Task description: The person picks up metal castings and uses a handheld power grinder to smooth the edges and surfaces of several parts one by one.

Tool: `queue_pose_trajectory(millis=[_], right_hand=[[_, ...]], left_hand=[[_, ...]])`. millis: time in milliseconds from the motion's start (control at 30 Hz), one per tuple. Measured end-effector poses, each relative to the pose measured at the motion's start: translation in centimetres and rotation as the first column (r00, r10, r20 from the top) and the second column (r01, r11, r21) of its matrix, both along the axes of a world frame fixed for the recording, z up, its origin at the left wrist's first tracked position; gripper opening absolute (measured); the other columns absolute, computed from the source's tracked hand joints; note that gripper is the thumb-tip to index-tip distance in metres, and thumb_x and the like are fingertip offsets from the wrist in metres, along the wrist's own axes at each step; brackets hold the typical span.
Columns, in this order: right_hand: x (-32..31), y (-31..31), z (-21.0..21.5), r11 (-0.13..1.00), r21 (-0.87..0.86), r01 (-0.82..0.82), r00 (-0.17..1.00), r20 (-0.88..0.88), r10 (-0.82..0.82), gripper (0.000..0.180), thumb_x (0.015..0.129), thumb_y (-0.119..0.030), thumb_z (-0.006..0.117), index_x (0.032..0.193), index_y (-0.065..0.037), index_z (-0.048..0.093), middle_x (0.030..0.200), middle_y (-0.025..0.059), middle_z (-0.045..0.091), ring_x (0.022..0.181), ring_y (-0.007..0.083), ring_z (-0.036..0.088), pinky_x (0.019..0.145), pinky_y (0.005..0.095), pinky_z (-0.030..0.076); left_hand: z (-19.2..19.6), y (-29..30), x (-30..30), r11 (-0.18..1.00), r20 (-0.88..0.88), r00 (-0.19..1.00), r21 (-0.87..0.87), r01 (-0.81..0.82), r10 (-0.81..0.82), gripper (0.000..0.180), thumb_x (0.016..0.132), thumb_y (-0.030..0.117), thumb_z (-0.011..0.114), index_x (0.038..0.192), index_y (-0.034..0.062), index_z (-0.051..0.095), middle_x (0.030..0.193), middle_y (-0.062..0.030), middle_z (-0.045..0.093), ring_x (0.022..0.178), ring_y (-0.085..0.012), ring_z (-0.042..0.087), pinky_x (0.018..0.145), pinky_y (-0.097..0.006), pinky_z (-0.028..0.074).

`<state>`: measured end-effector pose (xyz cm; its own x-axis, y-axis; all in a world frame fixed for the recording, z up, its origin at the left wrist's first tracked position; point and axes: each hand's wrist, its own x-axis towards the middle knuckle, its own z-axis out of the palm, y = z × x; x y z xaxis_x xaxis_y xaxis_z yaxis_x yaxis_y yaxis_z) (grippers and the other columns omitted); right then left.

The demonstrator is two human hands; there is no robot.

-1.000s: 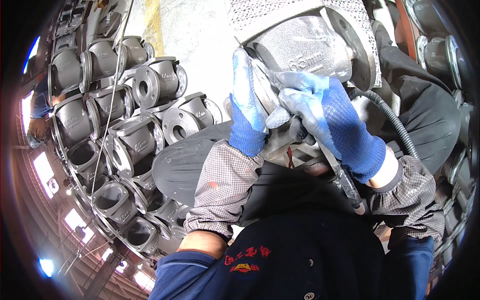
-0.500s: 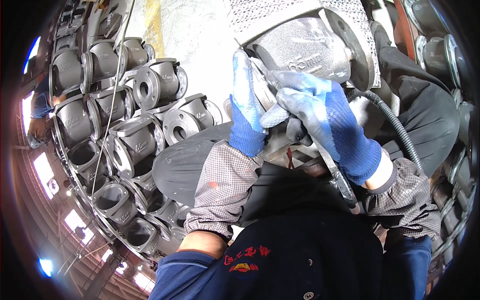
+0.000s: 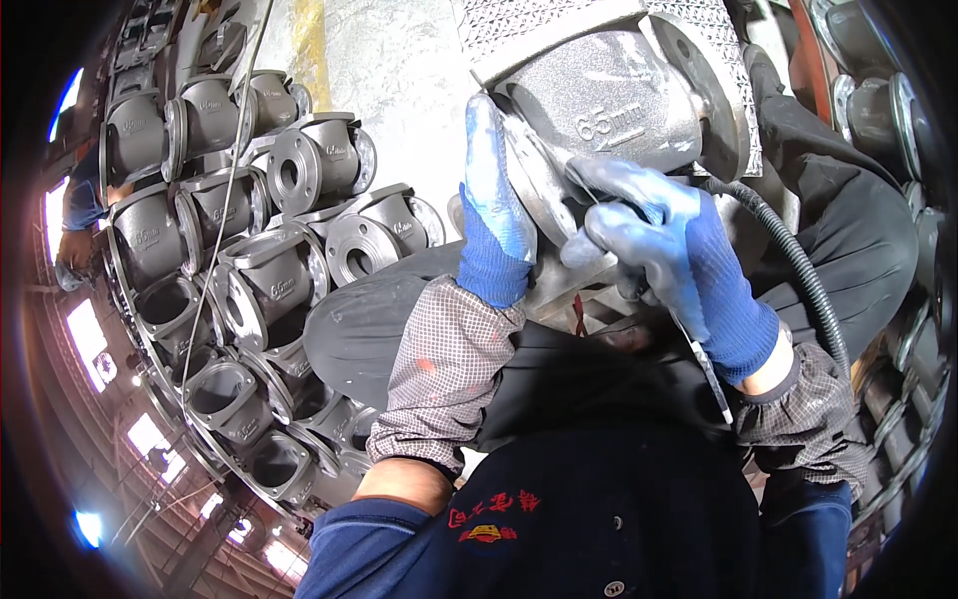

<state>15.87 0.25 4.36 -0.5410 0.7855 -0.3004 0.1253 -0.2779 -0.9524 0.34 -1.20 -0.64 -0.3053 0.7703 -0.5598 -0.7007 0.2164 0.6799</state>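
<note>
My left hand [image 3: 496, 215] is flat against the flange of the casting [image 3: 609, 110], fingers pointing up along its rim and wrapped partly round the edge, bracing rather than clamping. The casting sits in front of me on a patterned pad [image 3: 539, 28], resting toward my lap, its round body up and its flange facing me. My right hand [image 3: 679, 265] is closed round a slim tool [image 3: 699, 354] fed by a black ribbed hose [image 3: 798, 270]; the working tip is hidden under my fingers, so I cannot tell exactly where it meets the metal.

The main risk, as I judge it, is the tip skating off the flange edge toward my left hand, which lies just beside it; thin cloth gloves would give little cover. The casting looks heavy and rounded, and with only an open palm holding it, a hard push could rock it on the pad or roll it onto my legs. The hose curves close by my right wrist and could tug the tool off line if it catches. The stack of castings [image 3: 259, 250] on my left stands near my knee, so a sudden shift could knock into it.
</note>
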Motion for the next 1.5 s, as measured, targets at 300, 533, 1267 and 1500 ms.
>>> queue_pose_trajectory(millis=[300,533,1267,1500], right_hand=[[-0.2,-1.8,-0.1,0.937,-0.348,0.044,0.983,-0.153,-0.103,0.045,0.085,-0.008,0.062,0.126,0.006,0.048,0.086,0.0101,0.064,0.055,0.0059,0.051,0.047,0.0188,0.041],[-0.2,-1.6,0.7,0.862,-0.500,0.085,0.987,-0.079,-0.143,0.047,0.084,-0.008,0.062,0.125,0.007,0.047,0.082,0.0119,0.066,0.056,0.0069,0.053,0.048,0.0181,0.042],[0.5,13.9,-4.9,0.620,0.762,-0.187,0.606,0.586,-0.538,0.035,0.090,-0.036,0.047,0.113,-0.012,0.060,0.096,0.0146,0.065,0.089,0.0296,0.064,0.077,0.0432,0.052],[0.0,14.1,-5.5,0.585,0.791,-0.180,0.674,0.532,-0.512,0.030,0.089,-0.033,0.048,0.102,-0.010,0.062,0.094,0.0152,0.065,0.088,0.0312,0.064,0.077,0.0451,0.052]], left_hand=[[-1.2,-0.3,0.1,0.993,-0.249,0.964,0.096,-0.070,0.092,0.051,0.097,0.039,0.044,0.128,-0.0022,0.046,0.119,-0.0105,0.056,0.106,-0.0145,0.055,0.091,-0.025,0.044],[-1.2,-0.6,-0.3,0.997,-0.214,0.977,0.073,0.026,-0.010,0.056,0.098,0.036,0.042,0.139,-0.0009,0.032,0.135,-0.0112,0.044,0.121,-0.0157,0.044,0.103,-0.027,0.034],[-0.4,4.6,-5.6,0.905,-0.465,0.811,0.045,0.423,-0.355,0.056,0.092,0.046,0.048,0.127,0.0021,0.049,0.112,-0.0151,0.060,0.102,-0.0251,0.058,0.089,-0.037,0.047],[5.9,6.1,-5.8,0.677,-0.386,-0.915,-0.705,0.212,-0.115,0.047,0.092,0.038,0.037,0.094,0.0041,0.069,0.106,-0.0143,0.065,0.115,-0.0300,0.052,0.102,-0.046,0.031]])
